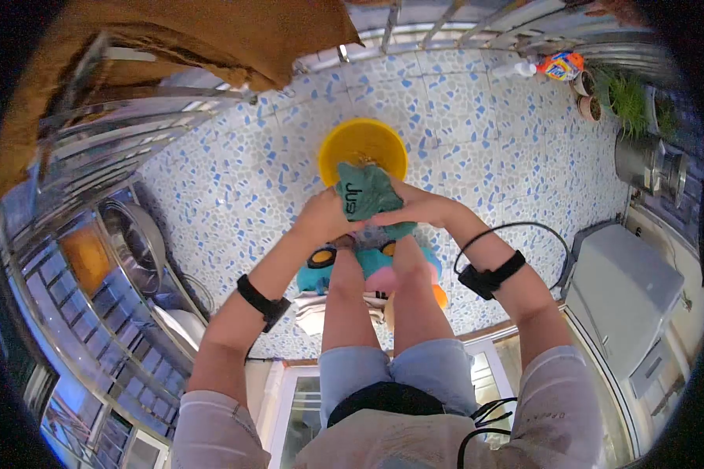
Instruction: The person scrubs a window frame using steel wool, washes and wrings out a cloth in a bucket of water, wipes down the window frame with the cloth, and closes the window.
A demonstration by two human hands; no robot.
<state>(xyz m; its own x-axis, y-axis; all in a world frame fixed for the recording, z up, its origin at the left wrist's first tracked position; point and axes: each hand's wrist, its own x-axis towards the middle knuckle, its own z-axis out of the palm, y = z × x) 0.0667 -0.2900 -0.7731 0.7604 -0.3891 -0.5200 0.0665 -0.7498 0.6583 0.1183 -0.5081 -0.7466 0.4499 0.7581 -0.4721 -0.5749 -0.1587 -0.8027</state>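
Got my left hand (323, 214) and right hand (422, 207) both clamped on this bunched green cloth with black lettering (366, 191) — from up here it overlaps the near rim of a round yellow plastic basin (328, 148) on the blue-and-white speckled tile floor (242, 180).

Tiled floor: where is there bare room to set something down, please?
Bare floor lies right of the yellow basin, toward the plant pots and grey box. Another patch lies left, between basin and metal pan. Crowded: the basin's near side, with left hand, right hand, green cloth and legs.
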